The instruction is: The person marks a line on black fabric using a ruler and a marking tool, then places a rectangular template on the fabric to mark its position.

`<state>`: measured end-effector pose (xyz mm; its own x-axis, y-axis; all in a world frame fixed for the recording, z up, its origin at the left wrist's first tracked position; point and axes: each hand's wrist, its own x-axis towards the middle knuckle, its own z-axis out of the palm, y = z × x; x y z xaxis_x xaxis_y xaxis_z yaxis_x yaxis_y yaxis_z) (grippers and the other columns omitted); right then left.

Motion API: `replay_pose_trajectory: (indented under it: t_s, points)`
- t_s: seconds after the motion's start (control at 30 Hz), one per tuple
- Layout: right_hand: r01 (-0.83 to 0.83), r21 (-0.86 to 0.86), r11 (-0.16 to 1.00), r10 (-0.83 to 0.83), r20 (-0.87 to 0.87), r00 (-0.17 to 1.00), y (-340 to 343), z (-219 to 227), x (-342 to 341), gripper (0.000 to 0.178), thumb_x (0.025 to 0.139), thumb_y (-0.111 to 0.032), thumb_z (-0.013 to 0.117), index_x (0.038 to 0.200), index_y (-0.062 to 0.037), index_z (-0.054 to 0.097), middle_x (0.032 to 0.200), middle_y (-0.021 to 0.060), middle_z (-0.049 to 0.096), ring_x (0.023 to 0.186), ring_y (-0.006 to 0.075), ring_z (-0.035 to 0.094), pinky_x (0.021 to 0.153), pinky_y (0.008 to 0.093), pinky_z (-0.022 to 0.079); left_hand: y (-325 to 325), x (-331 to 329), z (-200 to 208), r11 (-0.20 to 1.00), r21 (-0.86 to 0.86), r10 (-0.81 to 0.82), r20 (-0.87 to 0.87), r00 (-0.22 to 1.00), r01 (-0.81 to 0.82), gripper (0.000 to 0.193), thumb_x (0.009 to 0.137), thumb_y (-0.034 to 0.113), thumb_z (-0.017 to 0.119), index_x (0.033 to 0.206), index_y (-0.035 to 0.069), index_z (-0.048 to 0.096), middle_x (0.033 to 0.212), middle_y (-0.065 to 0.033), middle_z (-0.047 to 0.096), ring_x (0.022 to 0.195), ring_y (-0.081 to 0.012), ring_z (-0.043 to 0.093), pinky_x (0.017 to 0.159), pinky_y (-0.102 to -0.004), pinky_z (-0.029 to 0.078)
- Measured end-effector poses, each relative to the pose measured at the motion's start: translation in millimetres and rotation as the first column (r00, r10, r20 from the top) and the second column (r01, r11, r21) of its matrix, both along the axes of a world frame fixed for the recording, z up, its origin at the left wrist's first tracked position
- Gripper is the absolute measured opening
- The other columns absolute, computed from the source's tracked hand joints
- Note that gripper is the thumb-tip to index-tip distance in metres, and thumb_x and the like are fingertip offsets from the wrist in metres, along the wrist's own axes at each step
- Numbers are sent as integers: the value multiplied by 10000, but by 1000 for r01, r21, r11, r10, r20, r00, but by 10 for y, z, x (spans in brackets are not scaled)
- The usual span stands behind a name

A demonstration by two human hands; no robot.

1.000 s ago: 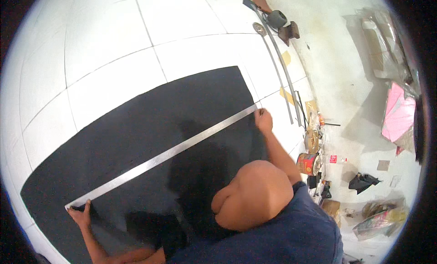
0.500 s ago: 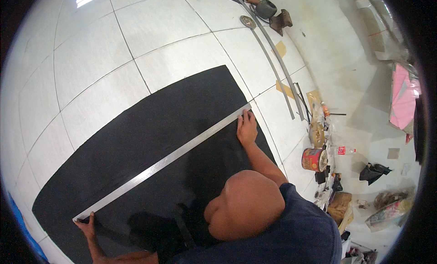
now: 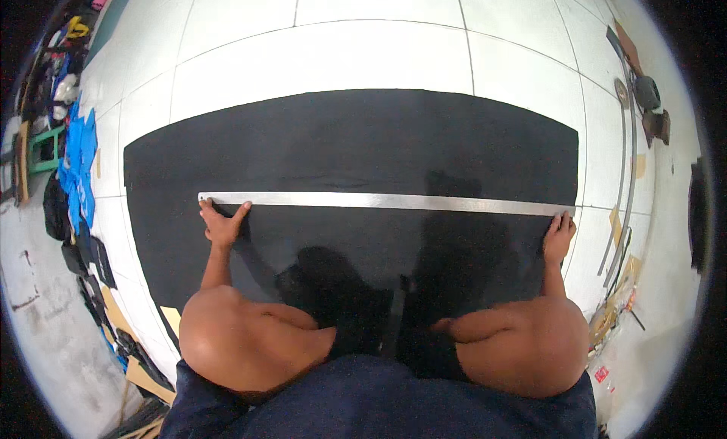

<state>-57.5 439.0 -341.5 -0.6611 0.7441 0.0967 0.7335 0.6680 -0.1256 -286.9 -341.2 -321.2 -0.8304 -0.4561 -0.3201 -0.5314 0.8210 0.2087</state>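
A long silver metal straightedge (image 3: 379, 201) lies flat across a large black sheet (image 3: 341, 144) with a curved far edge. My left hand (image 3: 220, 223) is at the strip's left end, thumb and fingers spread, with fingertips against its near edge. At the other end, near the sheet's right side, my right hand (image 3: 559, 240) has its fingers stretched out and their tips touching the straightedge. My bent knees stand over the near part of the sheet and hide some of it.
White tiled floor (image 3: 318, 57) surrounds the sheet. Blue plastic (image 3: 78, 163), a green stool (image 3: 47, 150) and dark clutter lie left. Right, long thin grey strips (image 3: 630, 151) lie by the wall near a dark rounded object (image 3: 647, 92). Cardboard pieces (image 3: 150, 382) rest lower left.
My view has turned, so the sheet and straightedge now run nearly level across it and the left-side clutter shows. Both hands remain at the straightedge's ends.
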Motion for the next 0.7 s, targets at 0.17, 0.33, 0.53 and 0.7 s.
replay_pose_trajectory:
  t_s: [0.17,0.33,0.53,0.7]
  points:
    - [-14,-72,997,20,73,997,334,-94,97,525,1049,-411,438,1410,-40,528,1369,249,492,1245,416,515,1021,453,455,178,-58,76,1000,25,-12,-45,999,13,1396,645,681,824,1562,-41,57,1620,-196,244,1542,-344,55,1158,-638,78]
    - [-39,-37,999,43,114,993,424,-183,167,540,1055,-410,416,1422,-25,509,1399,276,463,1249,445,494,1050,465,425,211,-54,112,997,81,17,-43,999,-13,1435,654,668,825,1561,-41,-32,1617,-203,252,1540,-366,28,1155,-645,39]
    - [-105,-2,994,104,154,983,663,-307,263,541,1053,-394,445,1388,21,536,1336,331,500,1221,458,518,1045,465,434,245,-53,140,992,117,46,-55,997,-39,1318,610,658,851,1535,-35,219,1659,-178,58,1533,-381,64,1149,-681,99]
    - [-77,-25,997,80,148,986,633,-301,207,573,1047,-434,443,1392,14,532,1344,339,489,1231,479,504,1038,494,439,234,-58,168,994,96,52,-49,997,-48,1316,590,641,866,1525,-36,235,1654,-184,73,1532,-383,70,1150,-682,110]
